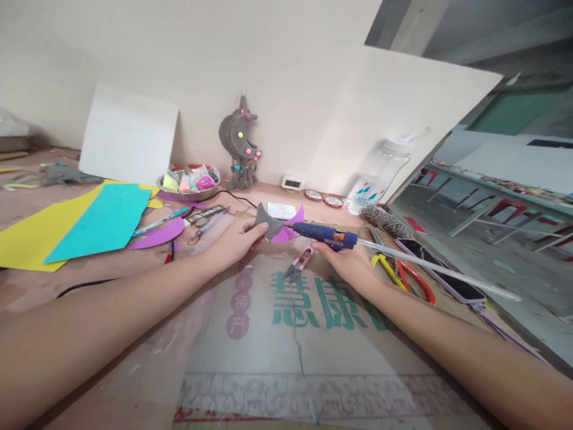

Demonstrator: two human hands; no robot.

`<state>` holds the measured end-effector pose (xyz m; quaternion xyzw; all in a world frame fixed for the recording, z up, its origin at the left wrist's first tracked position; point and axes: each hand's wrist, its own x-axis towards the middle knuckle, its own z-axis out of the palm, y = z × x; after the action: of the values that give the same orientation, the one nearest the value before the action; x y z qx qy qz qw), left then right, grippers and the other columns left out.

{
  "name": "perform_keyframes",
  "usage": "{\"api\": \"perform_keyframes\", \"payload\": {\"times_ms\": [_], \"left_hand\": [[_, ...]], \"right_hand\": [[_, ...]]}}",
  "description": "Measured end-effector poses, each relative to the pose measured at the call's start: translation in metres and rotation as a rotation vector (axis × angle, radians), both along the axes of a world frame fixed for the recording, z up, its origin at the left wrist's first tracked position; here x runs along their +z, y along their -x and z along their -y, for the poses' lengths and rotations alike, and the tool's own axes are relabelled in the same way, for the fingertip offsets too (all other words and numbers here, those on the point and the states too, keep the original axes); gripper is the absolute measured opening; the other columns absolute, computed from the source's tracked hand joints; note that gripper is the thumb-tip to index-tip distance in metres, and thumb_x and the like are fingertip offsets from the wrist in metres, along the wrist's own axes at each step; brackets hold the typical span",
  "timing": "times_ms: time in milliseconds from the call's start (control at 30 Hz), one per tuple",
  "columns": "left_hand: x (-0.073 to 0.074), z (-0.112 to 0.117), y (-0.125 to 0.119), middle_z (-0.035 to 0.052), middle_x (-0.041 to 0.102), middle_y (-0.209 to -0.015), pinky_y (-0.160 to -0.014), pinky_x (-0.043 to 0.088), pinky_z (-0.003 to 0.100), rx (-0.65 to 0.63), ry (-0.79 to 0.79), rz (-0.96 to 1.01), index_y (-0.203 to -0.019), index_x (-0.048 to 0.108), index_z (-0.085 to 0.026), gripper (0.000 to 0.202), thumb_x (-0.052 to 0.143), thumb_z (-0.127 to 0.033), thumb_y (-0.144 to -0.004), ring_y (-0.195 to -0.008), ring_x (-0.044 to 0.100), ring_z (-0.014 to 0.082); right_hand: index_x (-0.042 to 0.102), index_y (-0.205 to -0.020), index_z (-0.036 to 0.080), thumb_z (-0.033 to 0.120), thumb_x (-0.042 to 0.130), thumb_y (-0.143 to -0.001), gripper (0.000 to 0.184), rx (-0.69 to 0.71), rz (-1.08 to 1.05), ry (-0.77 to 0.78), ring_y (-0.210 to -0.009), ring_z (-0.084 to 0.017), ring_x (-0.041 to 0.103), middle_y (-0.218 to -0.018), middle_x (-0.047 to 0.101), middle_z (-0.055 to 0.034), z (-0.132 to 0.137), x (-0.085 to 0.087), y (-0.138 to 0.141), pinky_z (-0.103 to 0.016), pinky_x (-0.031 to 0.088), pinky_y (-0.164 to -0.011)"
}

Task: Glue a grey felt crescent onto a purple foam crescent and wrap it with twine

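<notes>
Between its thumb and fingers my left hand (239,240) pinches a grey felt crescent (267,221). My right hand (342,260) is wrapped round a blue glue gun (324,233) with a long clear glue stick trailing out of its back. The gun's nozzle points left, close to the crescent; whether it touches cannot be made out. Behind the nozzle shows a purple crescent-shaped piece (286,232), partly hidden by the gun and the grey felt. Small thread snips (299,263) with pink handles lie just below the gun.
Yellow sheet (27,233) and turquoise sheet (101,221) lie left, near a metal bowl (188,192) of colourful packets. A grey moon ornament (242,137) stands by the wall. Rightward are a clear bottle (380,173), grey yarn (387,221), pliers (416,280) and a phone (441,272).
</notes>
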<state>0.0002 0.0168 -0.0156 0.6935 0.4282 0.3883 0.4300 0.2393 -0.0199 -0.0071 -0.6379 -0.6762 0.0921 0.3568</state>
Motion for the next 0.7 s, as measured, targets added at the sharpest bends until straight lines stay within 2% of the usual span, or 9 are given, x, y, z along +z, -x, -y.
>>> {"api": "perform_keyframes", "payload": {"times_ms": [133, 233, 367, 500, 700], "left_hand": [[-0.004, -0.003, 0.000, -0.0030, 0.048, -0.054, -0.051, 0.031, 0.024, -0.021, -0.010, 0.025, -0.061, 0.048, -0.017, 0.036, 0.044, -0.045, -0.084, -0.051, 0.043, 0.0100], [-0.005, -0.002, 0.001, -0.0032, 0.047, -0.054, -0.051, 0.031, 0.024, -0.016, -0.007, 0.011, -0.061, 0.048, -0.017, 0.037, 0.044, -0.045, -0.083, -0.050, 0.043, 0.0100], [-0.001, 0.001, 0.001, -0.0030, 0.047, -0.053, -0.050, 0.030, 0.024, 0.003, -0.012, -0.027, -0.059, 0.048, -0.017, 0.038, 0.044, -0.046, -0.083, -0.049, 0.042, 0.0101], [0.003, 0.004, 0.001, -0.0031, 0.047, -0.053, -0.050, 0.030, 0.023, -0.007, -0.020, -0.051, -0.058, 0.047, -0.017, 0.038, 0.044, -0.044, -0.084, -0.049, 0.042, 0.0097], [0.006, 0.007, 0.001, -0.0029, 0.047, -0.054, -0.050, 0.030, 0.023, -0.003, -0.029, -0.068, -0.058, 0.047, -0.017, 0.038, 0.043, -0.043, -0.085, -0.050, 0.041, 0.0097]], "right_hand": [[0.070, -0.082, 0.024, 0.058, 0.056, -0.074, 0.038, 0.019, 0.016, 0.029, -0.110, -0.028, 0.058, -0.086, 0.073, -0.0045, 0.000, 0.000, 0.000, -0.043, 0.036, -0.105], [0.069, -0.088, 0.024, 0.056, 0.057, -0.075, 0.037, 0.036, -0.017, 0.020, -0.110, -0.028, 0.058, -0.093, 0.072, -0.0039, 0.000, 0.002, 0.001, -0.044, 0.038, -0.104], [0.068, -0.095, 0.025, 0.055, 0.059, -0.073, 0.039, 0.020, -0.032, 0.033, -0.110, -0.028, 0.059, -0.104, 0.070, -0.0043, 0.001, 0.004, 0.002, -0.046, 0.039, -0.103], [0.068, -0.095, 0.026, 0.054, 0.058, -0.074, 0.036, 0.039, -0.038, 0.016, -0.111, -0.028, 0.058, -0.103, 0.070, -0.0031, 0.002, 0.005, 0.002, -0.045, 0.039, -0.103], [0.069, -0.092, 0.025, 0.056, 0.057, -0.074, 0.038, 0.027, -0.052, 0.072, -0.105, -0.028, 0.061, -0.104, 0.070, -0.0030, 0.002, 0.005, 0.001, -0.041, 0.045, -0.096]]}}
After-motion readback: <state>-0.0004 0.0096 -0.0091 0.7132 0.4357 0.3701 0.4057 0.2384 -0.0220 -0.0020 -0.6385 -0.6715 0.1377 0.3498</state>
